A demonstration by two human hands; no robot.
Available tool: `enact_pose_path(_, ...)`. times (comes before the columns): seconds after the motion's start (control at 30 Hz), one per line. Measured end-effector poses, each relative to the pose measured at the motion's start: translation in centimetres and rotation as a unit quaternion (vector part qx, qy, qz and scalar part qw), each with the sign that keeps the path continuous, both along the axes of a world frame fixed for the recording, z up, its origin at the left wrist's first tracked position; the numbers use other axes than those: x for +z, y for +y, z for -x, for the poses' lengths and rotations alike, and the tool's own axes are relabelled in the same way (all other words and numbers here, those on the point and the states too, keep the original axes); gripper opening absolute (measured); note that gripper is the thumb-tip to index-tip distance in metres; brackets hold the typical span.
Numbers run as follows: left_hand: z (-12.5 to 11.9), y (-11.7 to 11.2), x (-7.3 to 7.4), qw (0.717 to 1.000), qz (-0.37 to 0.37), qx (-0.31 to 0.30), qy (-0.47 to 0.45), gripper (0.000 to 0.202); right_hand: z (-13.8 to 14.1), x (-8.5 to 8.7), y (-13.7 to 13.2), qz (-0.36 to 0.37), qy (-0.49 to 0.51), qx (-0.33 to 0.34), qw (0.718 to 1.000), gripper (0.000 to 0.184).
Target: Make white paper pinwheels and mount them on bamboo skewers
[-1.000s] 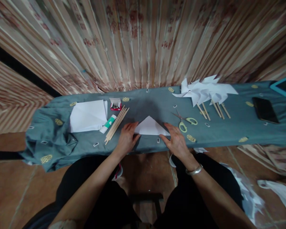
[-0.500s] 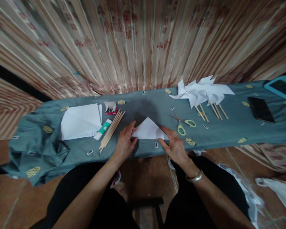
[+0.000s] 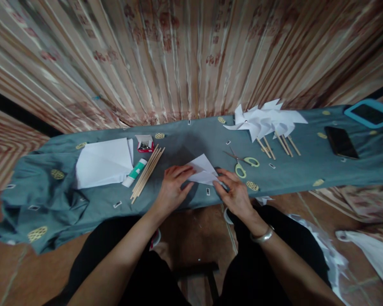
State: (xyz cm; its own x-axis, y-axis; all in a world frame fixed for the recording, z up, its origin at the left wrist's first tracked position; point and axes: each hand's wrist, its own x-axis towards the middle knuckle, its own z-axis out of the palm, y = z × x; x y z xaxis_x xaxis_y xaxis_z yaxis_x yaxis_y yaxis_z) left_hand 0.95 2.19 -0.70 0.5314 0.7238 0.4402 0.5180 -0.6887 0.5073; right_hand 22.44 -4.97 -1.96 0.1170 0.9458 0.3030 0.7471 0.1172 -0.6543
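Observation:
A white folded paper triangle (image 3: pixel 204 170) lies on the blue-grey cloth (image 3: pixel 185 144) at the bench's near edge. My left hand (image 3: pixel 172 187) pinches its left corner and carries it over toward the right. My right hand (image 3: pixel 234 191) grips the paper's right corner against the cloth. Green-handled scissors (image 3: pixel 245 163) lie just right of my right hand. To the left of my left hand lie a bundle of wooden sticks (image 3: pixel 147 172) and a glue stick (image 3: pixel 134 172).
A stack of white paper (image 3: pixel 104 161) and a small red box of pins (image 3: pixel 145 144) sit at the left. Finished paper pinwheels (image 3: pixel 268 121) on sticks lie at the back right, with a black phone (image 3: pixel 341 142) and a tablet (image 3: pixel 370 114) beyond. A striped curtain (image 3: pixel 191 55) hangs behind.
The flat triangle is being folded: my left hand has lifted its left corner and moved it rightward over the paper. My right hand has closed on the right corner. The view has shifted slightly.

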Motion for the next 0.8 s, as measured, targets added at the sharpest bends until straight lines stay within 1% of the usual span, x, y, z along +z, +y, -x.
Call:
enact_pose_path(0.1, -0.4, -0.3, 0.7, 0.999, -0.02, -0.015, -0.021, 0.024, 0.5, 0.4, 0.0, 0.015, 0.004, 0.01, 1.0, 0.022)
enact_pose_path(0.2, -0.4, -0.1, 1.3, 0.999, -0.032, -0.021, -0.037, 0.018, 0.2, 0.9, 0.3, 0.053, 0.067, 0.078, 0.993, 0.027)
enact_pose_path(0.27, -0.1, 0.3, 1.5, 0.999, -0.024, -0.018, -0.03, 0.018, -0.5, 1.0, 0.5, 0.093, 0.123, 0.105, 0.982, 0.033)
enact_pose_path(0.33, 0.2, 0.5, 1.7, 1.0, -0.013, -0.009, -0.018, 0.018, -1.2, 1.1, 0.8, 0.134, 0.177, 0.094, 0.971, 0.035)
enact_pose_path(0.4, 0.7, 0.6, 1.7, 1.0, -0.002, 0.002, -0.011, 0.017, -2.0, 1.1, 0.9, 0.163, 0.236, 0.072, 0.955, 0.031)
enact_pose_path(0.47, 1.2, 0.7, 1.6, 1.0, 0.008, 0.008, -0.007, 0.017, -2.8, 1.1, 0.9, 0.186, 0.307, 0.055, 0.932, 0.027)
enact_pose_path(0.53, 1.6, 0.7, 1.5, 1.0, 0.019, 0.006, 0.002, 0.018, -3.3, 1.1, 0.7, 0.208, 0.367, 0.049, 0.905, 0.03)
enact_pose_path(0.57, 1.8, 0.6, 1.5, 1.0, 0.021, 0.004, 0.011, 0.019, -3.6, 1.1, 0.6, 0.211, 0.38, 0.05, 0.899, 0.032)
enact_pose_path(0.6, 1.9, 0.5, 1.5, 1.0, 0.019, 0.0, 0.023, 0.02, -3.7, 1.0, 0.5, 0.205, 0.377, 0.051, 0.902, 0.033)
enact_pose_path(0.63, 1.9, 0.4, 1.4, 0.999, 0.013, -0.004, 0.038, 0.021, -3.7, 0.9, 0.4, 0.192, 0.36, 0.052, 0.911, 0.033)
enact_pose_path(0.73, 1.7, -0.3, 1.4, 0.995, -0.027, -0.013, 0.095, 0.022, -3.1, 0.5, -0.1, 0.149, 0.271, 0.059, 0.949, 0.033)
enact_pose_path(0.8, 1.4, -0.8, 1.3, 0.991, -0.051, -0.016, 0.127, 0.024, -2.2, 0.2, -0.6, 0.133, 0.215, 0.078, 0.964, 0.033)
